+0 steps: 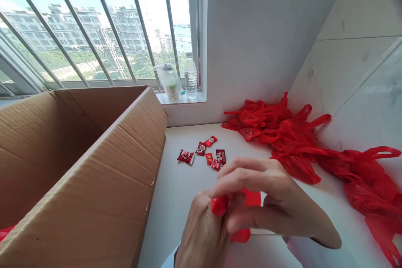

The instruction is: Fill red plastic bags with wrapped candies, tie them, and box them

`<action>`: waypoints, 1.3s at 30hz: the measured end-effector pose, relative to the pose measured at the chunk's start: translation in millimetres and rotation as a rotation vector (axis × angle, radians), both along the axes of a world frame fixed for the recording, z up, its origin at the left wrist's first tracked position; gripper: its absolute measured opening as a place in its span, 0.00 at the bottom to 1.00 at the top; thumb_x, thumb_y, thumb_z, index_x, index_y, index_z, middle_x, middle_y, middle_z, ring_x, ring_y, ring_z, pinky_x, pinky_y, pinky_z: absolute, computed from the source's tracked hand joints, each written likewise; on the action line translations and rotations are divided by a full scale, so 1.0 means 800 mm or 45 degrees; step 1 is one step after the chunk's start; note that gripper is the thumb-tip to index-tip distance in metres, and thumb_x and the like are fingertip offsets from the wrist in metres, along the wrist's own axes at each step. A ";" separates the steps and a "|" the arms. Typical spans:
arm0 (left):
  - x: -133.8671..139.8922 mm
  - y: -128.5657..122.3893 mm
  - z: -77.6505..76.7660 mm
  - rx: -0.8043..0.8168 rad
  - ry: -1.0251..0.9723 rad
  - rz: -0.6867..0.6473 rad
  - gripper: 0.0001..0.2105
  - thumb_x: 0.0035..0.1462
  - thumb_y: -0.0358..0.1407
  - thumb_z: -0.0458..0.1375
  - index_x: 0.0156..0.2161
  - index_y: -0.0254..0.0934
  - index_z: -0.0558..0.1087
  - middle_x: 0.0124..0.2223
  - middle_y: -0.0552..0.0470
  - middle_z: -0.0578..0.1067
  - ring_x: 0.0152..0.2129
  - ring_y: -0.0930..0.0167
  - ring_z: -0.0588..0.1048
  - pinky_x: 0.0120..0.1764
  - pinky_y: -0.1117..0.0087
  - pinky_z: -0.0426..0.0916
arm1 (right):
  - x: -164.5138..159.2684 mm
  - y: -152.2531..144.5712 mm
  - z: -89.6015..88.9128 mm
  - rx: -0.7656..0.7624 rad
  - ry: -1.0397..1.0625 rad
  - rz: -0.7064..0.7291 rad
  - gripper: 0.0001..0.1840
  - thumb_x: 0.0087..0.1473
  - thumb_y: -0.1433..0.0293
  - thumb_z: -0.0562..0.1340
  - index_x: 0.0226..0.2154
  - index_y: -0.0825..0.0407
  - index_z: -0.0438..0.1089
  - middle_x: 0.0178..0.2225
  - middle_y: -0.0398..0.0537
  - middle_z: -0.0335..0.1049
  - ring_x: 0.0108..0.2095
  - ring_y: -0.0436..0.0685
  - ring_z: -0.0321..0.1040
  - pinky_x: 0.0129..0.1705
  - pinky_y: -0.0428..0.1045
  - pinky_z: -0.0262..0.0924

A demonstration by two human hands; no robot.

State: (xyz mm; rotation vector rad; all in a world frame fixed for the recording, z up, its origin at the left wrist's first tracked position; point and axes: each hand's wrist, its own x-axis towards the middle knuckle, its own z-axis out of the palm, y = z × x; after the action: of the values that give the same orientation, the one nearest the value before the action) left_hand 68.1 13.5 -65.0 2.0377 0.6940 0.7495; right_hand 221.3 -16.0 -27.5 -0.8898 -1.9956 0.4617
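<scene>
From the head view, the left hand (204,234) and the right hand (270,201) were pressed together low over the white counter (176,192), both pinched on a small red plastic piece (251,198) bunched between their fingers. Just beyond the fingertips lay a scatter of little red wrapped candies (204,153), with a heap of red plastic bags (292,138) off past the right hand. A big open cardboard box (94,163) stood beside the left hand, and a water bottle (190,76) sat far off on the windowsill.
</scene>
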 end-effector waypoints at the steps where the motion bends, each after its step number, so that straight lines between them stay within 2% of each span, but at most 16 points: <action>1: -0.001 -0.001 0.002 -0.057 -0.010 0.004 0.15 0.64 0.36 0.42 0.38 0.40 0.71 0.20 0.58 0.67 0.15 0.75 0.66 0.20 0.77 0.63 | 0.006 0.003 -0.004 0.007 0.018 -0.112 0.11 0.58 0.65 0.59 0.43 0.48 0.70 0.37 0.46 0.71 0.39 0.50 0.68 0.41 0.45 0.64; 3: -0.003 -0.002 0.003 -0.132 -0.021 0.084 0.15 0.65 0.38 0.40 0.41 0.41 0.69 0.20 0.59 0.65 0.15 0.76 0.64 0.21 0.78 0.62 | 0.020 0.009 -0.017 -0.075 0.017 -0.280 0.11 0.60 0.66 0.56 0.43 0.48 0.70 0.41 0.47 0.71 0.43 0.52 0.67 0.45 0.47 0.62; 6: -0.003 0.003 -0.001 -0.255 -0.003 0.187 0.14 0.64 0.44 0.43 0.40 0.41 0.67 0.25 0.57 0.66 0.19 0.75 0.64 0.22 0.77 0.62 | 0.033 0.020 -0.040 -0.414 0.103 -0.197 0.10 0.59 0.64 0.57 0.38 0.51 0.71 0.33 0.45 0.71 0.34 0.50 0.67 0.36 0.45 0.62; 9: -0.002 0.012 -0.004 -0.433 -0.025 0.089 0.17 0.63 0.48 0.43 0.40 0.40 0.67 0.23 0.58 0.64 0.17 0.75 0.64 0.21 0.77 0.62 | 0.031 0.027 -0.058 -0.546 0.365 -0.157 0.11 0.58 0.63 0.57 0.31 0.54 0.68 0.26 0.42 0.67 0.27 0.48 0.64 0.29 0.43 0.60; 13: -0.002 0.020 -0.002 -0.678 -0.002 -0.032 0.21 0.62 0.52 0.41 0.46 0.39 0.66 0.19 0.60 0.61 0.13 0.76 0.62 0.17 0.77 0.60 | 0.023 0.025 -0.060 -0.466 0.411 -0.294 0.11 0.59 0.64 0.55 0.30 0.53 0.65 0.27 0.42 0.67 0.28 0.48 0.64 0.31 0.44 0.59; 16: -0.003 0.022 -0.001 -0.586 0.014 0.064 0.21 0.61 0.53 0.43 0.44 0.40 0.68 0.28 0.55 0.68 0.20 0.75 0.66 0.23 0.76 0.66 | 0.023 0.021 -0.055 -0.466 0.307 -0.283 0.09 0.58 0.63 0.57 0.37 0.52 0.65 0.32 0.43 0.68 0.30 0.48 0.64 0.32 0.44 0.60; 18: -0.001 0.024 -0.003 -0.553 -0.004 0.092 0.20 0.60 0.53 0.45 0.41 0.39 0.69 0.31 0.53 0.68 0.24 0.74 0.67 0.26 0.76 0.68 | 0.024 0.021 -0.055 -0.473 0.243 -0.260 0.09 0.56 0.63 0.59 0.36 0.52 0.66 0.30 0.43 0.69 0.29 0.48 0.64 0.30 0.43 0.59; 21: 0.003 0.028 -0.008 -0.745 -0.060 0.011 0.20 0.60 0.53 0.44 0.41 0.39 0.67 0.21 0.59 0.64 0.17 0.76 0.63 0.21 0.78 0.63 | 0.026 0.021 -0.063 -0.369 0.383 -0.390 0.09 0.56 0.63 0.60 0.29 0.52 0.66 0.24 0.41 0.66 0.24 0.46 0.62 0.27 0.42 0.57; 24: 0.007 0.036 -0.012 -1.036 -0.177 -0.122 0.22 0.60 0.54 0.42 0.49 0.41 0.62 0.16 0.61 0.63 0.12 0.77 0.62 0.18 0.79 0.59 | 0.027 0.014 -0.071 -0.185 0.592 -0.548 0.06 0.56 0.66 0.60 0.30 0.51 0.66 0.25 0.41 0.66 0.23 0.47 0.62 0.25 0.43 0.58; 26: 0.006 0.041 -0.012 -1.153 -0.254 -0.192 0.21 0.61 0.53 0.42 0.51 0.42 0.60 0.18 0.59 0.68 0.13 0.76 0.65 0.20 0.78 0.61 | 0.026 0.001 -0.070 -0.016 0.565 -0.501 0.02 0.56 0.70 0.60 0.32 0.50 0.67 0.27 0.42 0.68 0.26 0.49 0.65 0.28 0.45 0.61; 28: 0.004 0.045 -0.011 -1.171 -0.294 -0.267 0.18 0.62 0.50 0.44 0.48 0.41 0.63 0.22 0.57 0.70 0.15 0.77 0.65 0.22 0.78 0.61 | 0.027 -0.015 -0.063 0.082 0.355 -0.311 0.04 0.55 0.74 0.60 0.34 0.49 0.68 0.28 0.43 0.70 0.30 0.50 0.66 0.34 0.47 0.63; 30: 0.000 0.048 -0.008 -1.062 -0.231 -0.373 0.12 0.60 0.45 0.51 0.41 0.38 0.66 0.26 0.56 0.70 0.19 0.78 0.65 0.25 0.78 0.60 | 0.029 -0.030 -0.055 0.040 0.052 -0.107 0.06 0.54 0.76 0.60 0.35 0.50 0.69 0.31 0.45 0.72 0.32 0.50 0.66 0.37 0.48 0.63; 32: -0.003 0.047 -0.005 -0.760 -0.064 -0.422 0.06 0.56 0.37 0.57 0.34 0.36 0.66 0.28 0.56 0.69 0.22 0.78 0.64 0.27 0.77 0.59 | 0.033 -0.037 -0.049 -0.061 -0.127 0.008 0.03 0.54 0.72 0.62 0.34 0.51 0.70 0.32 0.46 0.72 0.32 0.51 0.65 0.37 0.47 0.62; 35: -0.006 0.036 -0.004 -0.060 0.255 -0.333 0.06 0.55 0.26 0.52 0.29 0.37 0.61 0.26 0.58 0.65 0.21 0.77 0.59 0.26 0.76 0.55 | 0.040 -0.029 -0.052 -0.126 0.090 -0.009 0.05 0.54 0.65 0.62 0.33 0.50 0.71 0.31 0.46 0.72 0.33 0.51 0.67 0.38 0.48 0.63; 37: -0.004 0.026 -0.004 0.375 0.438 -0.274 0.09 0.53 0.22 0.47 0.28 0.39 0.58 0.24 0.59 0.63 0.19 0.76 0.55 0.22 0.74 0.51 | 0.041 -0.014 -0.059 -0.213 0.306 -0.120 0.09 0.59 0.65 0.57 0.38 0.49 0.71 0.36 0.47 0.72 0.38 0.52 0.67 0.42 0.48 0.63; 39: -0.001 0.019 -0.005 0.770 0.518 -0.186 0.11 0.52 0.20 0.44 0.27 0.39 0.57 0.23 0.58 0.63 0.17 0.75 0.56 0.21 0.73 0.51 | 0.039 0.004 -0.069 -0.374 0.366 -0.101 0.14 0.63 0.67 0.50 0.45 0.49 0.68 0.42 0.48 0.71 0.42 0.51 0.67 0.45 0.49 0.62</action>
State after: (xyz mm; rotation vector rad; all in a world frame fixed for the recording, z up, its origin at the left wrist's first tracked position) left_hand 67.6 28.5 -68.7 2.8099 0.5697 0.4940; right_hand 252.3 -13.0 -82.5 -1.0142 -1.6495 0.8051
